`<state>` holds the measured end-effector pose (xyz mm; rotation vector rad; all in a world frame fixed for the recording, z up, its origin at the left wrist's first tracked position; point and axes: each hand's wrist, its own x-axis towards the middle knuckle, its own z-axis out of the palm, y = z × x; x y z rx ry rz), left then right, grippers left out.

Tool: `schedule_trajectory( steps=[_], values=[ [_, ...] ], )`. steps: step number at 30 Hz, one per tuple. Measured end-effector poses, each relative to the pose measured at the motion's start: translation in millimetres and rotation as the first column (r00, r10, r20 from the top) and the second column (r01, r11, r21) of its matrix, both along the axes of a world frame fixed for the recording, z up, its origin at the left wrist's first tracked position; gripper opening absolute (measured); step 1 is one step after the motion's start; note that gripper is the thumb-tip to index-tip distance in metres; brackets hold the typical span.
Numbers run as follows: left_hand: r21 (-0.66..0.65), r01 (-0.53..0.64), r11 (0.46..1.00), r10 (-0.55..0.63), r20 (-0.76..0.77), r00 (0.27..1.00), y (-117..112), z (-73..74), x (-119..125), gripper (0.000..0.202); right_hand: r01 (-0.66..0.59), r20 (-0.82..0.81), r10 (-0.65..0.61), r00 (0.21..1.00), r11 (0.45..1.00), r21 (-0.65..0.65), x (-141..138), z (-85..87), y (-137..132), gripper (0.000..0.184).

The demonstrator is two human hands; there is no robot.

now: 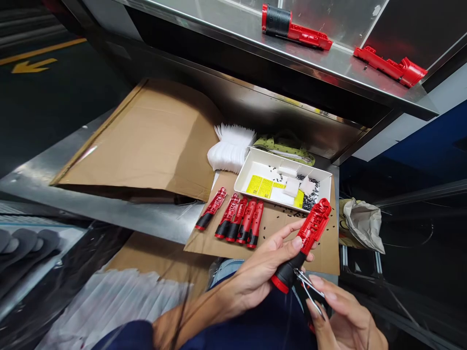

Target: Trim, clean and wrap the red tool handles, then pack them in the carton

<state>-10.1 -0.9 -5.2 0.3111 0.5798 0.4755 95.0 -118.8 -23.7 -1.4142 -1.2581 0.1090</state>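
Gripping a red-and-black plastic handle [302, 248] in the left hand [260, 274], fingers closed firmly around its black end, with the red end sticking up over the near corner of the cardboard sheet [272, 231]. The right hand [345, 316] is closed on a pair of small metal snips [310, 291], and their tips sit right beside the black end of the handle.

Everything else is laid out around that cardboard. Five more red-and-black handles [237, 219] lie side by side on it, and a white divided tray [280, 165] sits toward its far edge, holding yellow labels [260, 185], white pads [308, 185] and loads of tiny black bits [309, 201]. More of those bits are scattered on the cardboard too. Just past its far left corner there's a fanned stack of white foam sheets [231, 150]. Up beyond it, a steel shelf [299, 63] carries a red housing with a black sleeve [277, 23] and a bare red housing [390, 65].
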Motion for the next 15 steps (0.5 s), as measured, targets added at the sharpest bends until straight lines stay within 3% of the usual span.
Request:
schedule_trajectory(
  steps=[4,8,15],
  values=[
    [0.004,0.010,1.000,-0.010,-0.001,1.000,-0.6,-0.8,-1.2,0.068,0.036,-0.057,-0.033,0.998,0.998,0.045,-2.2,-1.5,4.4,0.018],
    [0.008,0.012,1.000,-0.012,-0.006,1.000,-0.6,0.3,-1.4,0.069,-0.031,0.050,0.029,0.998,0.999,0.030,3.8,2.3,4.8,0.017],
    [-0.014,0.028,1.000,-0.028,0.000,1.000,0.4,3.4,-0.3,0.071,-0.030,0.141,0.019,0.990,0.997,0.076,8.6,-0.2,2.9,0.016]
  ],
)
